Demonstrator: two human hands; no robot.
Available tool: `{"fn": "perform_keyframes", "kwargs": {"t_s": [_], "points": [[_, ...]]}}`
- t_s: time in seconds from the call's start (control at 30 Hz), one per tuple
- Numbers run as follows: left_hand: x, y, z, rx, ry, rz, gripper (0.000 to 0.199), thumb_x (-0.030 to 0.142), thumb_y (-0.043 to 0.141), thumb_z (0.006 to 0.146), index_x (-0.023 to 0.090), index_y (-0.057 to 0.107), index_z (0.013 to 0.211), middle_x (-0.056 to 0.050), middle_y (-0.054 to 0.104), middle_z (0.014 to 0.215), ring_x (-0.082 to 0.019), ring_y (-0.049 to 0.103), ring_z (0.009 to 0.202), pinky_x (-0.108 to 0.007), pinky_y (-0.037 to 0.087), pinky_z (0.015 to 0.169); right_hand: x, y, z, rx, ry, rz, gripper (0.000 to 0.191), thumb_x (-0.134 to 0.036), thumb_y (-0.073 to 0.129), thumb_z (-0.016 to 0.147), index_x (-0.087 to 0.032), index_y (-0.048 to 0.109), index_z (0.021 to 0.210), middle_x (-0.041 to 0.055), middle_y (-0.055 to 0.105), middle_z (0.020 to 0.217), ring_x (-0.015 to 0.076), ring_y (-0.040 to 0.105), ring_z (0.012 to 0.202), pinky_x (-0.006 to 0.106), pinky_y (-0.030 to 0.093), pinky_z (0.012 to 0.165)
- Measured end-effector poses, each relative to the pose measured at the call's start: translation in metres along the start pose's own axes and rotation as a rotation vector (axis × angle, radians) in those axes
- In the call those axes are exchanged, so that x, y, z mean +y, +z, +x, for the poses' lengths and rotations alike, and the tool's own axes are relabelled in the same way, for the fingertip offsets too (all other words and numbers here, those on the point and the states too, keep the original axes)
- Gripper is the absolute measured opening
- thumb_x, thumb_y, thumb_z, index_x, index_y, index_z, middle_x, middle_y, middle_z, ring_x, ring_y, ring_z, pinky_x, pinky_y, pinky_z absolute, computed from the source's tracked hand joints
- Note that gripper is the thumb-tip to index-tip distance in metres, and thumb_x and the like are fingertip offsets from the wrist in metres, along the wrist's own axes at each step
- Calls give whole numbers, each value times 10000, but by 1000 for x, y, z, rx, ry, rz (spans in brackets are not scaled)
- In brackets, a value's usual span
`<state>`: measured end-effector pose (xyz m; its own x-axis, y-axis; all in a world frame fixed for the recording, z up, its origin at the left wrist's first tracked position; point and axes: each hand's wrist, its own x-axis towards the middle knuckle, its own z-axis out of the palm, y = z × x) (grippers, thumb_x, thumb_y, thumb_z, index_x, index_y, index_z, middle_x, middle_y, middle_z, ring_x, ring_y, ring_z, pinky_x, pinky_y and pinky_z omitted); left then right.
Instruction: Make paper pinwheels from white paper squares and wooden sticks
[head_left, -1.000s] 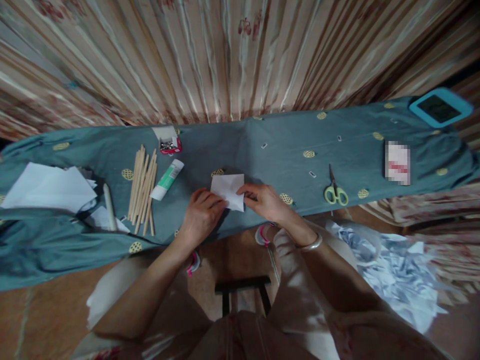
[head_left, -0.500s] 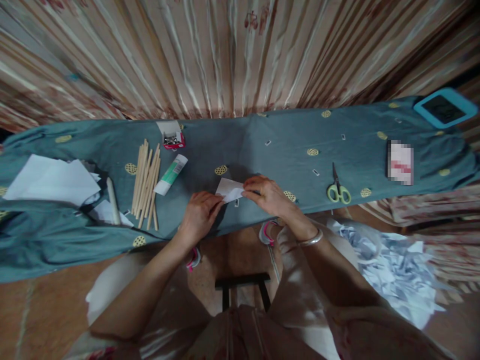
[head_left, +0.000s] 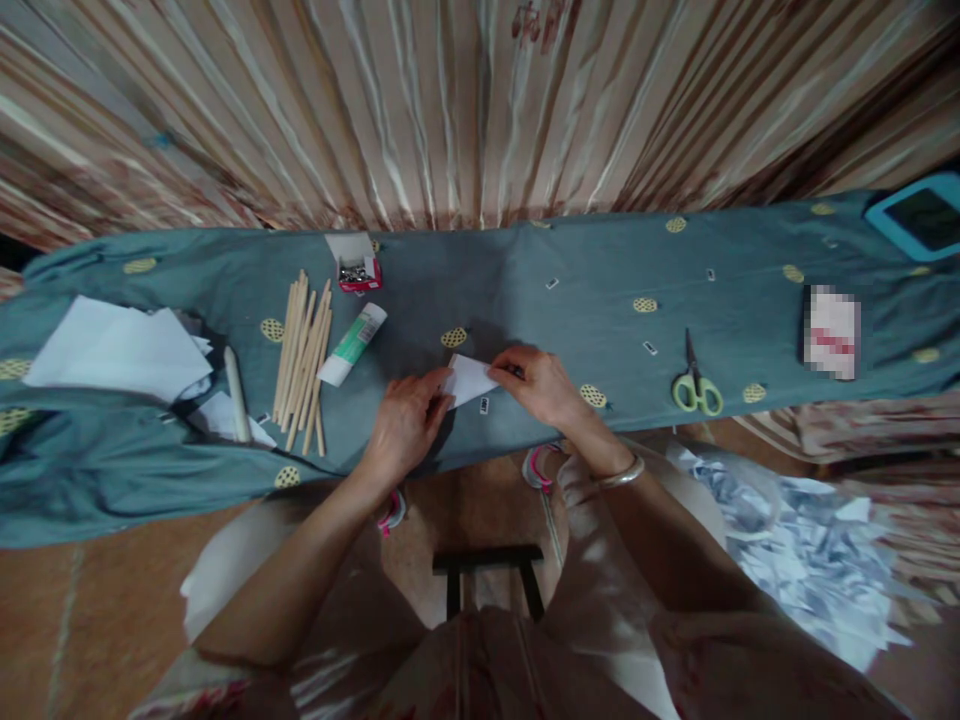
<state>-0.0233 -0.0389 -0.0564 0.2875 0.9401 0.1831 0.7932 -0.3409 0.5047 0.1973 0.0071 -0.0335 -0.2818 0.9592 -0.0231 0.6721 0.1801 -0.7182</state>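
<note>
Left hand (head_left: 409,420) and right hand (head_left: 536,382) pinch one small white piece of paper (head_left: 469,380)

The left hand's thumb and fingers close on the paper's left edge; the right hand's thumb and fingers close on its right edge. The paper thus sits directly between the two grips, its middle uncovered, above a blue-green cloth printed with yellow pineapples (head_left: 510,300). Whether it rests on the cloth or is slightly raised, I cannot tell.

Left of the paper, and a little beyond it, lies a white-and-green cylindrical tube (head_left: 352,345). Farther left of the paper is a bundle of slim pale wooden sticks (head_left: 304,360). Beyond the paper, to its left, stands an open red-and-white cardboard box (head_left: 356,268) with small shiny metal pieces inside. Well to the right of the paper lie metal scissors with pale green handles (head_left: 696,393).
</note>
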Motion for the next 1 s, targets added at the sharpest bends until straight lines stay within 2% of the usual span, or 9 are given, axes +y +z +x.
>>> {"fn": "perform_keyframes", "kwargs": {"t_s": [0.2,0.43,0.57,0.83,1.0], "points": [[1,-2,1,-33,45,85,310,299,471,995,198,702,1174,-80,719,881,-240,635,841,-374,466,800,3,3,2,57,-88,-29,84,-203,660,854,-187,709,788,92,742,1001,250,657,1005,415,475,955],[-1,-1,2,7,73,147,308,296,458,1005,195,722,1128,-68,697,802,-234,625,802,-360,437,751,4,9,4,99,-80,-68,74,-176,677,828,-176,725,773,134,688,1216,292,603,1177,477,445,1057],[-1,-2,3,-3,67,157,309,297,464,1006,196,730,1129,-64,698,789,-230,621,785,-353,426,735,6,11,5,95,-76,-74,84,-192,676,830,-184,729,766,127,678,1226,292,592,1188,486,439,1071],[5,-8,6,-107,-21,146,310,281,470,1001,197,726,1155,-82,709,859,-244,632,845,-366,440,790,8,14,7,127,-90,-86,93,-189,677,828,-196,725,749,112,686,1208,284,597,1172,491,447,1068],[5,-8,7,-100,-23,145,298,275,481,998,198,727,1145,-79,709,854,-243,640,851,-359,441,789,7,16,7,142,-88,-100,99,-179,677,824,-191,718,734,119,682,1204,289,599,1165,489,454,1063]]}}
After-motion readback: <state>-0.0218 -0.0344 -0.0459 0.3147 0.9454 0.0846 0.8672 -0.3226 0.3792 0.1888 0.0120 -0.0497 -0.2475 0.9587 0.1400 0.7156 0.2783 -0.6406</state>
